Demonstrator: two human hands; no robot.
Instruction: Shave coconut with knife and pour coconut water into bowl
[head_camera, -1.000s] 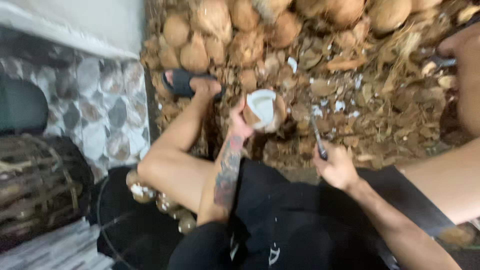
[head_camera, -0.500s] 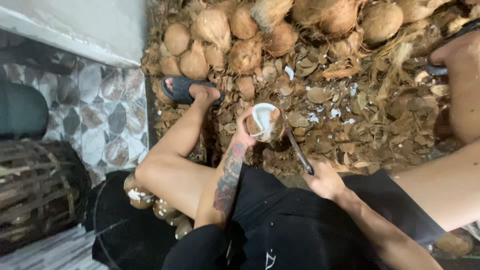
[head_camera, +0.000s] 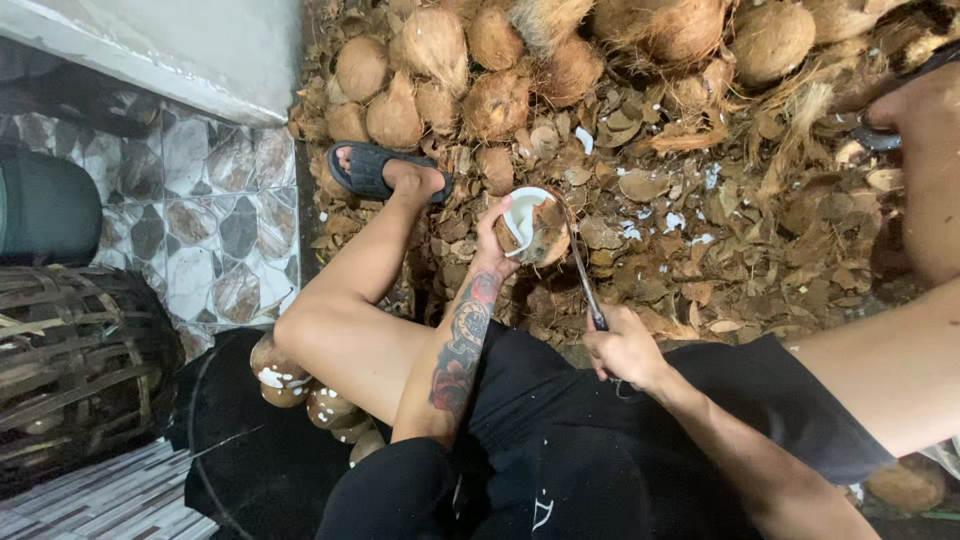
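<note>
Left hand (head_camera: 492, 240) cupping half coconut (head_camera: 533, 227), open face toward camera; right hand (head_camera: 625, 345) fisted on knife (head_camera: 583, 275), blade angled up-left into shell rim.

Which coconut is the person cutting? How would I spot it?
Look below the big coconut pile, over the husk scraps. The coconut sits in the left hand, with the right hand's knife against it. Only it shows white flesh.
</note>
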